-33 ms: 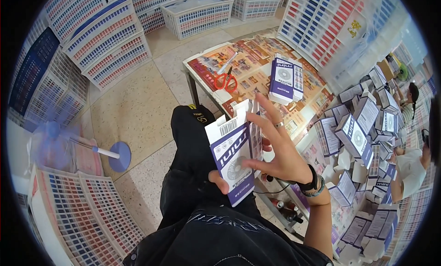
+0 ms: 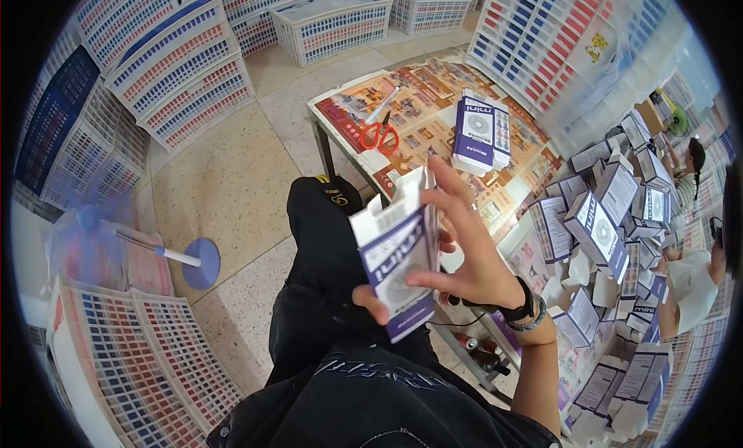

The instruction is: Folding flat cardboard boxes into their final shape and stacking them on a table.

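Over my lap I hold a white and purple carton [image 2: 398,266], tilted, its upper end open with white flaps [image 2: 387,212] standing up. My left hand [image 2: 371,304] grips the lower part, thumb on the left edge; the rest of it is mostly hidden behind the carton. My right hand [image 2: 476,258] is curved around the right side, with its thumb against the printed front and its fingers near the upper right edge. A dark wristband and a beaded bracelet are on my right wrist. The carton is a little blurred.
Red-handled scissors [image 2: 379,136], a pen-like white object [image 2: 385,104] and flat purple cartons [image 2: 475,135] lie on the patterned table [image 2: 429,100]. Many similar cartons [image 2: 600,227] are heaped at right, near another person [image 2: 691,289]. A fan [image 2: 203,264] and basket stacks [image 2: 182,76] stand left.
The carton has turned and shifted slightly to the right at its lower end, and its print is now blurred. My right hand has moved only slightly.
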`<state>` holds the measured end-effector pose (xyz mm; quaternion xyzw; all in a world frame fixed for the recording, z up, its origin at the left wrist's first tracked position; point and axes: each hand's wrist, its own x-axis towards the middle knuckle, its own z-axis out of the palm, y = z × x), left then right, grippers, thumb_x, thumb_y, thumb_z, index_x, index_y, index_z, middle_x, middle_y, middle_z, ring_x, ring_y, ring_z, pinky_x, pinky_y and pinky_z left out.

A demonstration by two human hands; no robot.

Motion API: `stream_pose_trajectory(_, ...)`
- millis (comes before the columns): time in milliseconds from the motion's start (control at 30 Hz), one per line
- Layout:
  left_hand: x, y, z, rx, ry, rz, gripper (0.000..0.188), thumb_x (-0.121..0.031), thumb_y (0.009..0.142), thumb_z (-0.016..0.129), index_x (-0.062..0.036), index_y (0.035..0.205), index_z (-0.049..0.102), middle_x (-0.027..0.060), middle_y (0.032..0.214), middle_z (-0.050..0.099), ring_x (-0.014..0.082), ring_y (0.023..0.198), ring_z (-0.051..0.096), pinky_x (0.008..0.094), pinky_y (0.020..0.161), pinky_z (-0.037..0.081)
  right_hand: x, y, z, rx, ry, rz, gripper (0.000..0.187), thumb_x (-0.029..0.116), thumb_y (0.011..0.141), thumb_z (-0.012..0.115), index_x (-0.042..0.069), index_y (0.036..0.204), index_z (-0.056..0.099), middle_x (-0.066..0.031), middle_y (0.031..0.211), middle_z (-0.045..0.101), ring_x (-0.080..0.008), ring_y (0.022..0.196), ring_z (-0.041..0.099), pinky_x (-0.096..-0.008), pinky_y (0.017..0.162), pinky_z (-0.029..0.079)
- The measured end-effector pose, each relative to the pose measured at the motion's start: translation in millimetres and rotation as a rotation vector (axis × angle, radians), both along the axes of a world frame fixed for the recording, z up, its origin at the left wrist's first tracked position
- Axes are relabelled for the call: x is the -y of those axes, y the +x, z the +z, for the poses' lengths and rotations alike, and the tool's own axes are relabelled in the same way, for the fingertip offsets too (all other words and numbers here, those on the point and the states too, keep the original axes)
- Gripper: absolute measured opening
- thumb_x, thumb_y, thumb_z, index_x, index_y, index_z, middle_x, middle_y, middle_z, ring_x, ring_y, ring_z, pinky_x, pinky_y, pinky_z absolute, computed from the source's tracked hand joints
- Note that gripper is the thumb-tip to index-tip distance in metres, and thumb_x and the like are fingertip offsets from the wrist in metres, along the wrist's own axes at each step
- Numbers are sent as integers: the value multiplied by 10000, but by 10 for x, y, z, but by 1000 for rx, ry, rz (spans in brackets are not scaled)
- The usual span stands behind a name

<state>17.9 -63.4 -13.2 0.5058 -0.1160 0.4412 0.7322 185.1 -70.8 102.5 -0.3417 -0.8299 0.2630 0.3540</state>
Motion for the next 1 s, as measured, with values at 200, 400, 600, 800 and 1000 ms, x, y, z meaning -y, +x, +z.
stream_pose_trajectory(200,4,-64,-30,-419,-224,301,1005,-35,650,843,-115,1449,239,158,1385,439,285,1292,442,441,1058,382,53,29,-74,-487,-348,14,279,212,935,571,30,1110,452,-187,1344,462,-235,1189,469,-358,993,365)
stream_pose_trajectory(400,104,67,-25,-302,298,1075,950,-13,667,833,-139,1392,232,280,1264,484,382,1098,582,460,904,493,3,-34,-138,-658,-317,-99,506,129,865,632,60,1272,339,-141,1217,497,-200,1074,515,-334,942,417)
stream_pose_trajectory(600,5,-63,93,-365,563,1191,615,-109,639,880,-137,1089,461,226,1042,624,322,893,677,356,723,570,-106,115,-51,-824,-737,191,653,393,871,674,47,1316,344,-159,1218,504,-271,1139,541,-389,971,448)
stream_pose_trajectory(800,2,-119,80,-286,532,1178,649,-132,627,892,-159,1118,469,220,1040,626,310,896,678,360,720,577,-170,147,-67,-537,-643,290,426,217,890,630,-1,1223,478,-165,1213,548,-233,1116,561,-349,949,456)
stream_pose_trajectory(1000,-8,-124,64,-340,574,1185,678,-138,610,899,-159,1140,476,216,1023,628,315,870,678,363,679,576,-195,182,-149,-300,-198,224,326,99,862,679,-4,1156,583,-170,1201,574,-256,1073,584,-375,885,484)
